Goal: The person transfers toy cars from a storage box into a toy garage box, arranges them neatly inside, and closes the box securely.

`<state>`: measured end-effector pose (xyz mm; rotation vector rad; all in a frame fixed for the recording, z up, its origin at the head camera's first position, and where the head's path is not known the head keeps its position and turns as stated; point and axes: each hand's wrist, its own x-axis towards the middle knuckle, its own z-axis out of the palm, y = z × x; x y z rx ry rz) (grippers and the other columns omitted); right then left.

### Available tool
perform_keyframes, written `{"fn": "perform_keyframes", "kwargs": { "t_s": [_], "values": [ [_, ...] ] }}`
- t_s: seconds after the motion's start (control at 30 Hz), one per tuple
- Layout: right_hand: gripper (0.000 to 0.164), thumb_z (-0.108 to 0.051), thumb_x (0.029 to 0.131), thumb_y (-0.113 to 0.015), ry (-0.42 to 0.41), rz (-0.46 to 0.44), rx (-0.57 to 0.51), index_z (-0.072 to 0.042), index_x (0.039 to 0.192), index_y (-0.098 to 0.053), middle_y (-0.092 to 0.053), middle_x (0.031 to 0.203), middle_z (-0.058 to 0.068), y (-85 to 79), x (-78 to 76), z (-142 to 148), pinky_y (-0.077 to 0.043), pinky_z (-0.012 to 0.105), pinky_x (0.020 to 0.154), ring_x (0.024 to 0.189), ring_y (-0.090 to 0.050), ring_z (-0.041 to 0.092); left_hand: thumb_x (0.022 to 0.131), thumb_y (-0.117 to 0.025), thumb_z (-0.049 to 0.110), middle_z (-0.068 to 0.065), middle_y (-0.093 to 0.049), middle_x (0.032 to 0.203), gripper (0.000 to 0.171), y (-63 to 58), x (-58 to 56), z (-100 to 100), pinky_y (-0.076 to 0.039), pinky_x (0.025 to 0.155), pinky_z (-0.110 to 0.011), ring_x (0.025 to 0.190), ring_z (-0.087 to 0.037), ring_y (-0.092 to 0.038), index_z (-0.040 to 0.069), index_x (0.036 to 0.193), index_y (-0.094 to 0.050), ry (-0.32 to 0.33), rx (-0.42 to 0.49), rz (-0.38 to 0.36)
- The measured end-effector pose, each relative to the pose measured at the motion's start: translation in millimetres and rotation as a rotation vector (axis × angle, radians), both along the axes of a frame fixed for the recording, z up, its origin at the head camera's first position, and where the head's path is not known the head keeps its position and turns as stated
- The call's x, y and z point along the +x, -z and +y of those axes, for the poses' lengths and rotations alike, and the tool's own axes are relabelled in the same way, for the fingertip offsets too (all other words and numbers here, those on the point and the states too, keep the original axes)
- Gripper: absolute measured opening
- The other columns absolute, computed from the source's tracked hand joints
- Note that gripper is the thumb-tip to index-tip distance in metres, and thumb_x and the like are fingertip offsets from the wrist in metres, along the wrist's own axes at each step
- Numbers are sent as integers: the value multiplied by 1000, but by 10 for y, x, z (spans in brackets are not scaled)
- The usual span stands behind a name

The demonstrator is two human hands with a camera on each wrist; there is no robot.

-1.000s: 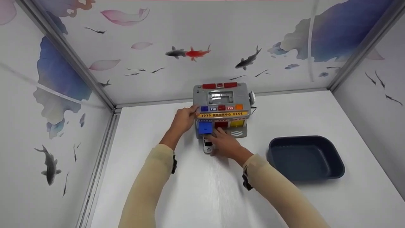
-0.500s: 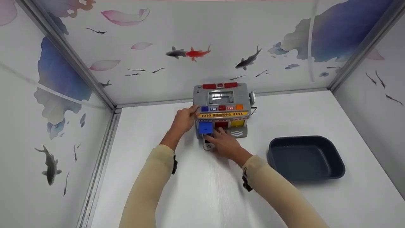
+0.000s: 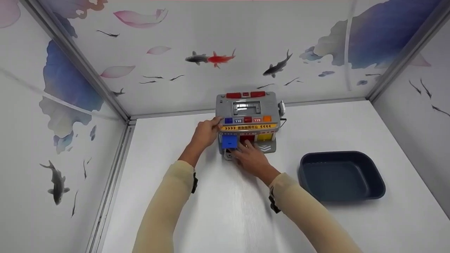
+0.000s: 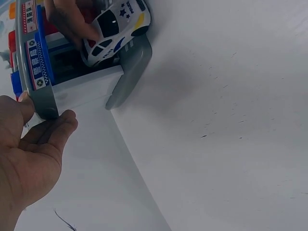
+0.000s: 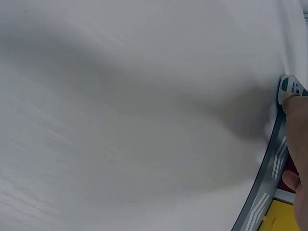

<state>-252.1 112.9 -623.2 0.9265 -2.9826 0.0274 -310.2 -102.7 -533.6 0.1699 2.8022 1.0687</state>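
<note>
A grey toy rescue station [image 3: 268, 106] stands at the back of the white table, its blue door [image 3: 229, 141] swung up. In the left bay below that door sits a white toy police car [image 4: 124, 24], its near end sticking out over the ramp. My right hand [image 3: 254, 161] holds the car, with fingertips over its top; part of the grip is hidden. My left hand [image 3: 205, 133] grips the left edge of the station's roof, thumb above and fingers beneath in the left wrist view. The red door and the yellow door [image 5: 280, 217] are down.
A dark blue rectangular tub [image 3: 341, 154] stands to the right on the table. White walls with printed fish and petals close in the back and both sides. A small white handset-like part [image 3: 282, 108] juts from the station's right side.
The police car has slid away from me, further into the left bay, with my right hand following. My left hand has kept its hold on the station.
</note>
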Motion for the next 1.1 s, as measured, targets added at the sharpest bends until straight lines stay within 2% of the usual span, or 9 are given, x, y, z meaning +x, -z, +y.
{"fn": "perform_keyframes", "kwargs": {
  "t_s": [0.1, 0.27, 0.37, 0.47, 0.63, 0.77, 0.87, 1.0, 1.1],
  "values": [
    [50, -34, 114, -64, -11, 18, 42, -30, 163, -53, -56, 165, 4, 17, 12, 8, -53, 62, 120, 143, -52, 35, 117, -55, 35, -7, -58, 166, 46, 5, 2, 3, -51, 126, -47, 155, -29, -56, 22, 162, -58, 2, 1, 8],
    [46, -35, 115, -62, -30, 41, 107, -29, 161, -58, -51, 171, 1, -12, 23, 26, -55, 58, 118, 142, -51, 32, 117, -55, 34, -8, -58, 165, 46, -1, -1, 3, -58, 115, -45, 151, -28, -60, 22, 161, -59, 8, 0, 23],
    [48, -33, 115, -62, -35, 6, 118, -26, 162, -57, -46, 174, 2, -37, 28, 30, -53, 59, 120, 143, -49, 33, 118, -54, 34, -9, -57, 166, 46, 1, 5, 6, -60, 101, -42, 141, -25, -67, 22, 162, -58, 1, -7, 10],
    [50, -34, 114, -65, -23, -41, 110, -23, 162, -57, -45, 174, 4, -77, 20, 30, -49, 63, 124, 148, -47, 34, 118, -54, 34, -9, -57, 166, 47, 2, 8, 12, -57, 91, -40, 127, -24, -69, 22, 162, -57, -6, -8, 3],
    [58, -40, 110, -69, 2, -117, 111, -19, 163, -54, -39, 179, 7, -138, -10, 39, -41, 67, 130, 154, -42, 36, 118, -54, 34, -10, -60, 164, 46, 11, 15, 20, -58, 94, -41, 122, -25, -69, 25, 164, -56, -6, -22, -3],
    [70, -47, 109, -70, 5, -193, 123, -25, 170, -43, -31, 183, 10, -144, -29, 52, -36, 71, 132, 161, -38, 41, 118, -53, 35, -11, -62, 162, 47, 20, 16, 15, -56, 90, -39, 112, -24, -66, 27, 165, -55, -5, -31, -16],
    [72, -51, 108, -69, 23, -260, 91, -33, 171, -40, -26, 184, 11, -151, -30, 57, -32, 75, 131, 165, -33, 47, 118, -53, 35, -14, -64, 160, 47, 16, 15, 11, -54, 85, -37, 107, -24, -65, 27, 164, -55, -7, -20, -14],
    [70, -53, 106, -70, 57, -334, 40, -42, 169, -42, -17, 187, 10, -176, -23, 52, -28, 78, 131, 168, -24, 53, 118, -54, 34, -15, -63, 161, 46, 7, 15, 11, -55, 85, -36, 111, -24, -66, 25, 163, -57, -8, -9, -9],
    [70, -52, 105, -71, 57, -333, 45, -43, 169, -43, -15, 188, 10, -203, -22, 44, -28, 79, 130, 169, -22, 53, 118, -54, 33, -14, -62, 162, 45, 5, 12, 15, -57, 89, -38, 116, -25, -68, 25, 163, -57, -10, -17, 0]
  ]
}}
